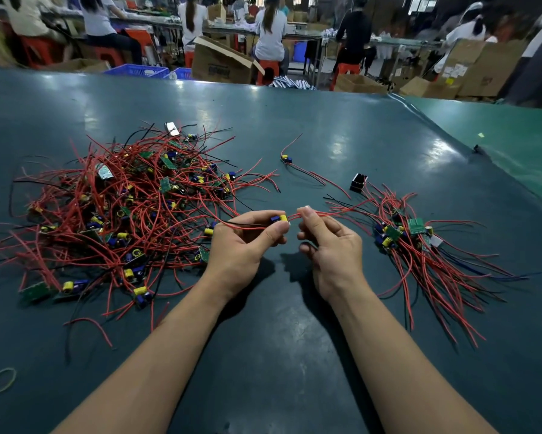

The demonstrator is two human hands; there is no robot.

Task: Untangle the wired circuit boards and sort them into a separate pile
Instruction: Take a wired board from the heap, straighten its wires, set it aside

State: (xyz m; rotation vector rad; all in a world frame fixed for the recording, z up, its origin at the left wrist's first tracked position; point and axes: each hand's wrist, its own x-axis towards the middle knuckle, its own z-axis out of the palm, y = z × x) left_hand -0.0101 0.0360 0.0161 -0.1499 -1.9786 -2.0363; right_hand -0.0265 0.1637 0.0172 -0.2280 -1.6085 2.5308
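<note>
A big tangled heap of circuit boards (119,208) with red and black wires lies on the left of the dark green table. A smaller, straighter pile of wired boards (420,245) lies on the right. Between them my left hand (247,242) pinches one small board (279,218) with a blue and a yellow part, held above the table. My right hand (329,245) pinches that board's red wires (335,213) just beside it; the wires trail right toward the small pile.
One lone wired board (286,159) lies beyond my hands, and a small black part (358,182) sits near the right pile. A rubber band (0,380) lies at the near left. Cardboard boxes, crates and seated workers fill the room behind the table (294,120).
</note>
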